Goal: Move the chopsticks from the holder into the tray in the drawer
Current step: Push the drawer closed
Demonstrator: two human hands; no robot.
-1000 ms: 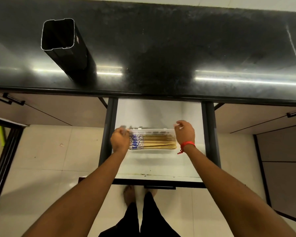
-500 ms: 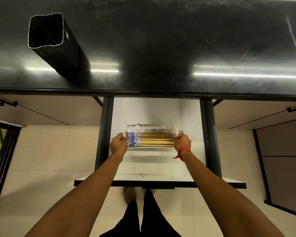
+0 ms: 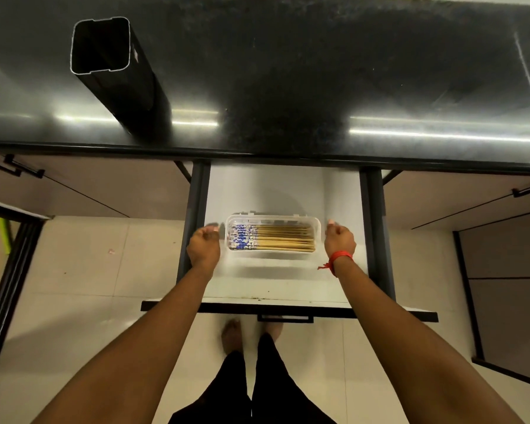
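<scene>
Chopsticks: we see them lying flat in the tray, blue patterned ends to the left.
Holder: black, standing on the counter, far left.
Left hand: just beside the tray's left end, fingers loosely curled, gripping nothing.
Tray: clear, in the open drawer.
Right hand: just beside the tray's right end, fingers loosely curled, likewise gripping nothing; we note a red band.

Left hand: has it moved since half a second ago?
Yes. The left hand has let go and drawn left, off the tray, towards the drawer's left rail.
</scene>
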